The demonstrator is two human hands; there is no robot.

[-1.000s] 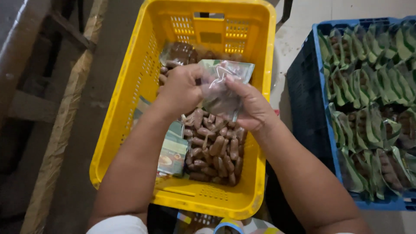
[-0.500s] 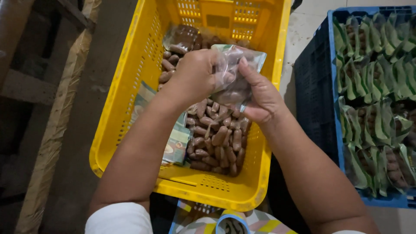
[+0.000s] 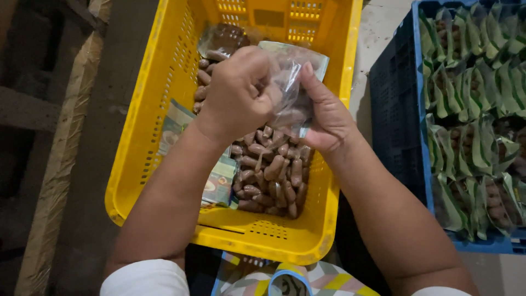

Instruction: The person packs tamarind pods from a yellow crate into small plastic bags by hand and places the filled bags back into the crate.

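Over the yellow crate (image 3: 142,137) of brown pods (image 3: 274,175), the right hand (image 3: 323,118) grips a clear plastic bag (image 3: 296,82). The left hand (image 3: 241,90) is clenched at its mouth, apparently pinching 1 pod. Filled packets (image 3: 471,109) sit in the blue crate (image 3: 394,109).

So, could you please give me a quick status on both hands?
Left hand and right hand both gripping clear plastic bag. Held over yellow plastic crate of brown pods. Nothing obstructing.

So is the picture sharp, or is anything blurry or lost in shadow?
Head view: the yellow crate is bright and sharp; the clear bag between the left hand and right hand shows soft glare; the left side falls into dark shadow; the blue crate is slightly dimmer.
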